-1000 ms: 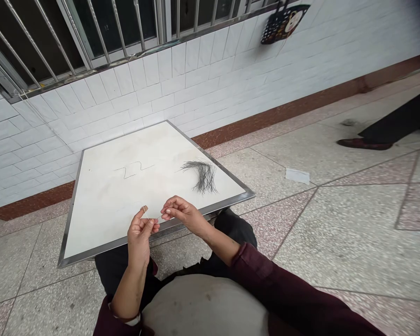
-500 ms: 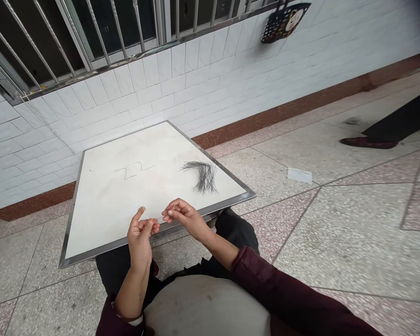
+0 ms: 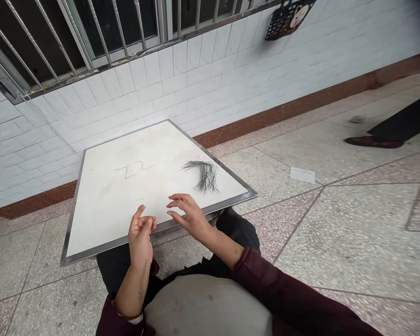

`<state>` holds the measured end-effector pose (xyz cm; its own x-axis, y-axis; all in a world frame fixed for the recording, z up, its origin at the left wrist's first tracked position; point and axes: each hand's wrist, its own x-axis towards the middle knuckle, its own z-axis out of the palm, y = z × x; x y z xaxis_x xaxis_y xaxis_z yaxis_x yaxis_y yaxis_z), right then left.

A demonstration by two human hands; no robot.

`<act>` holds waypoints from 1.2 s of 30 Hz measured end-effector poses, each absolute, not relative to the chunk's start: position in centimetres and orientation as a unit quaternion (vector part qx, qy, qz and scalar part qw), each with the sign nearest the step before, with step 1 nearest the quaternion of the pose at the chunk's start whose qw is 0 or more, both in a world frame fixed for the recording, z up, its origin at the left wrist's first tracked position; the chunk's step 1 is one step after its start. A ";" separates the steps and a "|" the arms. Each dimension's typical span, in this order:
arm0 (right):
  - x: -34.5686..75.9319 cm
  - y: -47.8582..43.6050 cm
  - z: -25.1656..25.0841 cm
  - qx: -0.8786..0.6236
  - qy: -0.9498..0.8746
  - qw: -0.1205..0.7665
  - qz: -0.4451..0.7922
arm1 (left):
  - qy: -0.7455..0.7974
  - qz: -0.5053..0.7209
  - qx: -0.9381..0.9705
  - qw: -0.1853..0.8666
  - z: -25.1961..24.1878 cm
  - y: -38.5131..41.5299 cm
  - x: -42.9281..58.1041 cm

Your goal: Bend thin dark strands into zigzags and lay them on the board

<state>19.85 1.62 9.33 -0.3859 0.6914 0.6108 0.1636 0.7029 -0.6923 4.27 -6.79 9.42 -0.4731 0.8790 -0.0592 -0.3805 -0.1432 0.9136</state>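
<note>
A white board (image 3: 105, 219) with a metal rim rests on my lap. A small bundle of dark hair strands (image 3: 205, 175) lies on its right part. A thin strand bent in a zig-zag (image 3: 135, 170) lies near the middle. My left hand (image 3: 140, 233) hovers at the board's near edge, thumb up and fingers curled in a pinch; what it holds is too fine to see. My right hand (image 3: 189, 214) is just right of it, fingers spread apart above the board, a short way below the hair bundle.
A white tiled wall (image 3: 203, 88) with a barred window (image 3: 91, 32) stands behind the board. A black basket (image 3: 289, 18) hangs on the wall. Another person's dark shoe (image 3: 373, 141) and trouser leg are at the right. A scrap of paper (image 3: 303, 175) lies on the terrazzo floor.
My right hand has left its pinch next to the left hand; its fingers have spread and it has shifted slightly right. The left hand stays pinched in place.
</note>
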 end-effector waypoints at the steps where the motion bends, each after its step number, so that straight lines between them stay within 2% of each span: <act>1: 20.0 1.5 9.9 -0.271 -0.818 0.474 0.183 | 0.485 0.709 0.256 0.442 9.4 -6.8 4.3; 3: 19.8 1.1 10.9 -0.241 -0.865 0.434 0.071 | 0.487 0.709 0.251 0.443 9.3 -6.7 4.3; 6: 18.9 0.4 11.1 -0.195 -0.899 0.390 0.031 | 0.470 0.717 0.236 0.457 9.2 -6.6 4.3; 17: 17.9 -0.2 9.1 -0.221 -0.883 0.371 0.185 | 0.378 0.742 0.136 0.537 9.4 -6.7 4.6; 26: 17.8 -0.1 9.3 -0.219 -0.889 0.367 0.162 | 0.406 0.739 0.165 0.512 9.4 -5.9 4.1; 33: 17.7 0.0 9.4 -0.229 -0.873 0.380 0.204 | 0.412 0.755 0.181 0.476 9.8 -5.6 4.0; 36: 17.3 0.0 9.1 -0.241 -0.888 0.356 0.161 | 0.421 0.759 0.186 0.461 9.8 -5.6 4.3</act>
